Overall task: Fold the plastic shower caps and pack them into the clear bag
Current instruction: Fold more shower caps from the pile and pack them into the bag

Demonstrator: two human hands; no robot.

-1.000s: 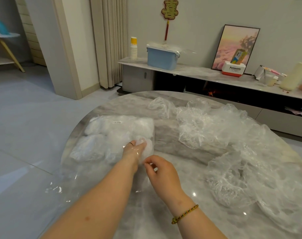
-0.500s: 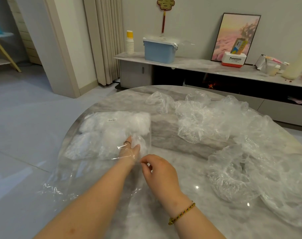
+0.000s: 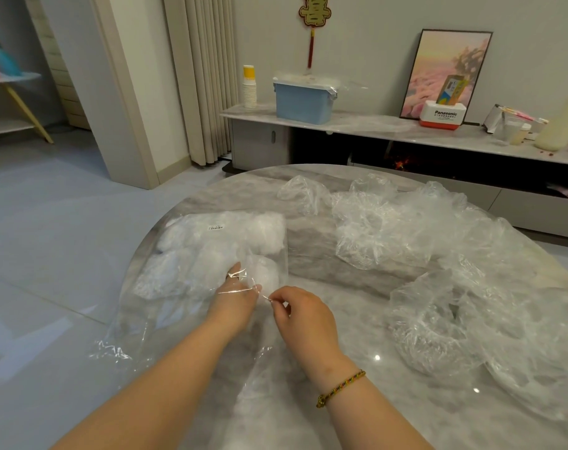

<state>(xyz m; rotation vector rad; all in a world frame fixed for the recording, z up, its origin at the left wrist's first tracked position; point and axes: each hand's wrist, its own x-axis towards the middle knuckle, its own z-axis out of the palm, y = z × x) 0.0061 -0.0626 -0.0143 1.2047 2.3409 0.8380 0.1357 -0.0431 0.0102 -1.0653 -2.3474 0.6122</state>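
Since a moment ago, the left hand [image 3: 235, 298] has slid deeper into the clear bag [image 3: 191, 287], and the right hand [image 3: 303, 315] has shifted a little nearer the bag's mouth. That left hand lies flat inside the bag with its fingers stretched forward, pressing against a white bundle of folded caps; whether it grips anything is hard to tell through the film. A ring shows on one finger. The right hand is nearly closed, thumb and forefinger pinching the thin edge of the bag's opening just beside the left hand. A braided bracelet [image 3: 340, 387] circles the right wrist.

The bag lies on the left part of the round marble worktop [image 3: 311, 228]. Its long axis runs from the near left edge toward the far middle, with the open mouth facing the person and the packed, closed end pointing away. White folded caps [image 3: 224, 235] fill the far end, and a small label sits on top there. The near end of the bag is empty, wrinkled film that hangs past the worktop's rim, and its outline is hard to follow.

Loose shower caps [image 3: 438, 254] lie heaped across the right side of the worktop, well apart from the bag. They are see-through and crumpled together, so single caps cannot be counted, and the heap is cut off at the right edge of the picture.
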